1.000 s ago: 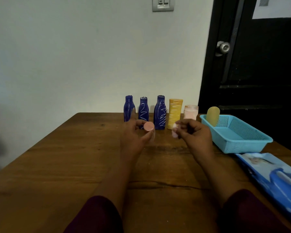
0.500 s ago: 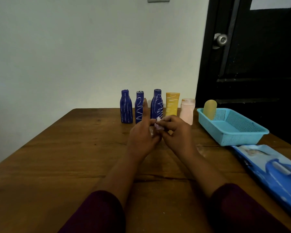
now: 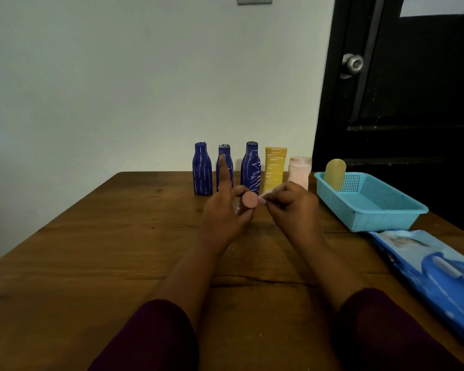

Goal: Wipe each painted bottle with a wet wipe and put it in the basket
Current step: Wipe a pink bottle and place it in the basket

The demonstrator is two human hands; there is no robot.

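Uncovered again, the bottle (image 3: 250,200) shows its pink end beside the wipe (image 3: 262,201).

bottles (image 3: 252,167) back of table (image 3: 91,263) | basket (image 3: 373,210) rt | wipes pack (image 3: 434,271) in front

The left sleeve (image 3: 150,336) and right sleeve (image 3: 381,330) were a matching dark maroon, plain cloth with rounded edges. Each ended partway along the forearm; from there down to the left hand (image 3: 223,218) and right hand (image 3: 292,210) the arms were bare. The cloth looked matte in dim light.
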